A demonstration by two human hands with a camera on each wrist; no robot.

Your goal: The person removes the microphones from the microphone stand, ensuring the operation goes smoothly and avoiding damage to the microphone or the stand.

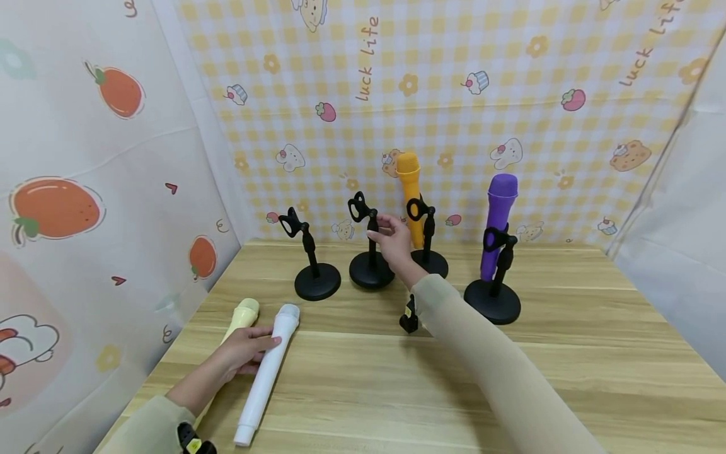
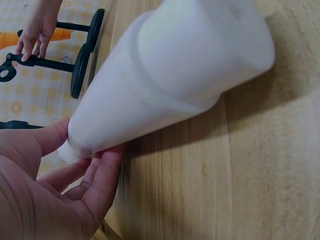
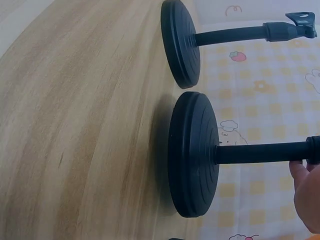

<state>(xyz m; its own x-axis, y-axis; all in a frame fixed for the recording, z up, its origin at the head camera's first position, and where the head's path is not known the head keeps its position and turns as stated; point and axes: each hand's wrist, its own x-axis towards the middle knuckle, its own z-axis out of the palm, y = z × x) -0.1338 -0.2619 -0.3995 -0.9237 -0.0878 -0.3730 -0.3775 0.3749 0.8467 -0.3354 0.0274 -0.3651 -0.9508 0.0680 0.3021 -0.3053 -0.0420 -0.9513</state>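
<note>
A white microphone (image 1: 266, 372) slants over the near left of the table, its head pointing away from me. My left hand (image 1: 246, 350) grips it below the head, thumb on one side and fingers on the other. Beside it, partly under my left arm, lies a pale yellow microphone (image 1: 245, 313). My right hand (image 1: 395, 243) holds the upper stem of a black microphone stand (image 1: 371, 271), whose clip is vacant. In the right wrist view, only part of that hand (image 3: 307, 195) shows at the stem. Whether the stand's base touches the table cannot be told.
Left of the held stand is another black stand (image 1: 317, 282) with a vacant clip. To the right, an orange microphone (image 1: 409, 183) and a purple microphone (image 1: 499, 202) stand upright at two more stands (image 1: 429, 263). A checked cloth (image 1: 454, 38) hangs behind the wooden table (image 1: 351, 378).
</note>
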